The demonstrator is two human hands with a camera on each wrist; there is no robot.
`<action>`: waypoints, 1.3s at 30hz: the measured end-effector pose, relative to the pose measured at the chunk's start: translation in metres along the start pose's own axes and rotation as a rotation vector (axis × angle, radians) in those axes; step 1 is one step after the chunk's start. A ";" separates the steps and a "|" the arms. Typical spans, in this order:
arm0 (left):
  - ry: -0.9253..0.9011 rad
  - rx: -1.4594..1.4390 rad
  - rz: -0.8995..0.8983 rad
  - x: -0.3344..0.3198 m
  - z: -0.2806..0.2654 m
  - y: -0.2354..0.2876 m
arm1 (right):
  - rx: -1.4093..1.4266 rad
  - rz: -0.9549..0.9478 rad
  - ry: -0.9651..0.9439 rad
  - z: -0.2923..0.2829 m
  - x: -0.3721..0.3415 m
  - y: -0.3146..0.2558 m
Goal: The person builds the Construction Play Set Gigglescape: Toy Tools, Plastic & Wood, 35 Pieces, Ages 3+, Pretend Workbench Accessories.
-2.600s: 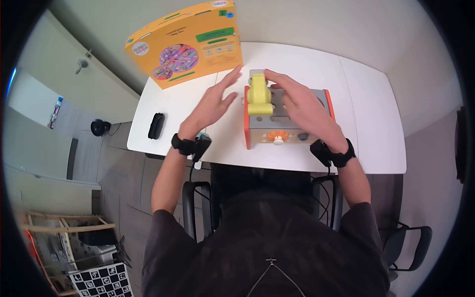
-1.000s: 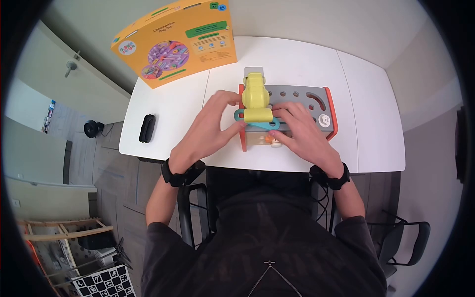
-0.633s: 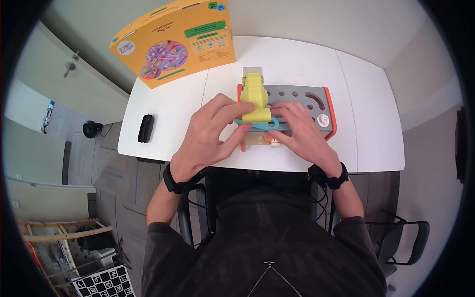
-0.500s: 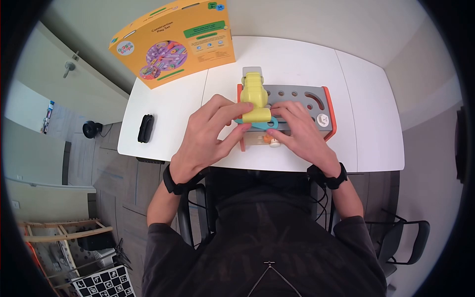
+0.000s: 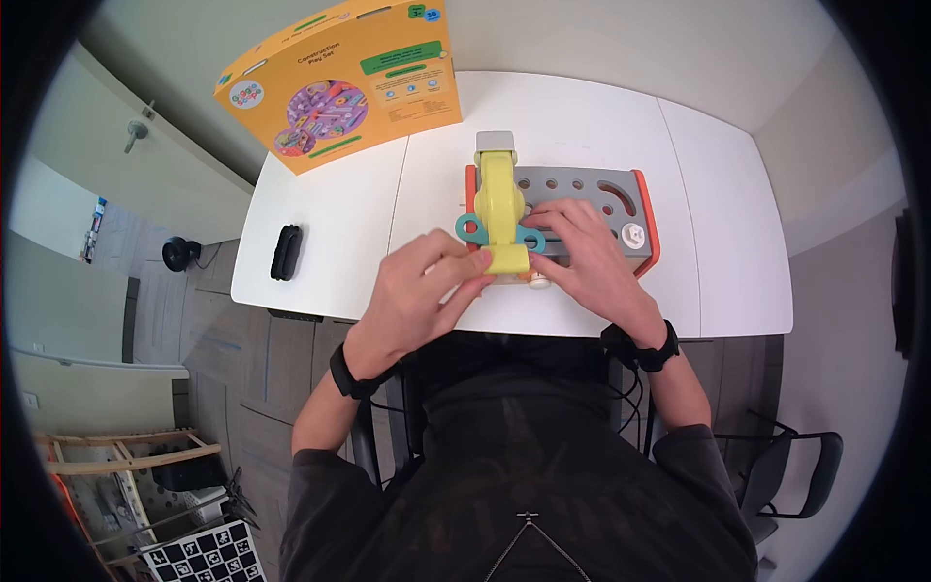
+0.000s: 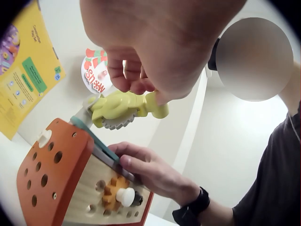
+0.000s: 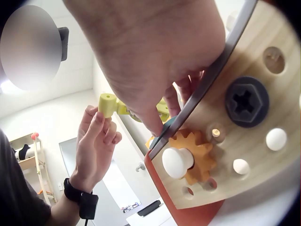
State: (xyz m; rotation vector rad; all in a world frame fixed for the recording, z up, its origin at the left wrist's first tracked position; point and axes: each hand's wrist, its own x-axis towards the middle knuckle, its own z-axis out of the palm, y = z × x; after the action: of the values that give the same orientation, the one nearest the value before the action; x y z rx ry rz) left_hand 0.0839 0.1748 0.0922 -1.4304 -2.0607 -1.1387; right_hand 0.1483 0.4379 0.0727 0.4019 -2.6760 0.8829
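Note:
A yellow-green toy saw (image 5: 499, 199) with a grey toothed blade stands at the left end of the toy workbench (image 5: 574, 201). My left hand (image 5: 412, 301) pinches the cylindrical handle end (image 7: 107, 104) between thumb and fingers, on the side nearest me. Across the bench top, under the saw, lies a teal strip (image 5: 485, 236) with a ring at each end. My right hand (image 5: 596, 262) pinches the strip's right end against the bench edge, thumb in front and fingers on top. An orange gear (image 6: 111, 194) with a white peg (image 7: 174, 162) sits on the wooden front panel.
A large orange play-set box (image 5: 339, 97) stands at the back left of the white table (image 5: 737, 242). A black case (image 5: 287, 252) lies at the left. The bench has orange-red side panels (image 6: 51, 165), and a white knob (image 5: 633, 236) sits on its top right.
My left hand has come in from beside the saw and taken hold of its handle. The handle has swung down toward me, uncovering more of the teal strip. The right hand stays in place.

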 end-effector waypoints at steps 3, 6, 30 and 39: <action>-0.075 0.036 -0.035 -0.016 0.009 0.000 | -0.001 0.002 0.007 0.001 0.000 0.000; -0.121 0.066 -0.069 -0.028 0.018 -0.002 | -0.004 0.006 0.006 0.001 -0.001 0.000; -0.178 0.841 -1.023 -0.172 -0.079 -0.148 | 0.242 0.088 0.071 -0.020 -0.010 -0.005; -0.034 0.802 -1.172 -0.224 -0.089 -0.205 | 0.305 0.252 0.200 -0.056 -0.034 -0.014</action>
State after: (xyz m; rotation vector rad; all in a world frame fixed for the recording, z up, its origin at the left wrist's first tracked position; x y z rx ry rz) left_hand -0.0220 -0.0593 -0.0930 0.2158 -2.8999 -0.3914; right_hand 0.1945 0.4669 0.1107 0.0332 -2.4452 1.3376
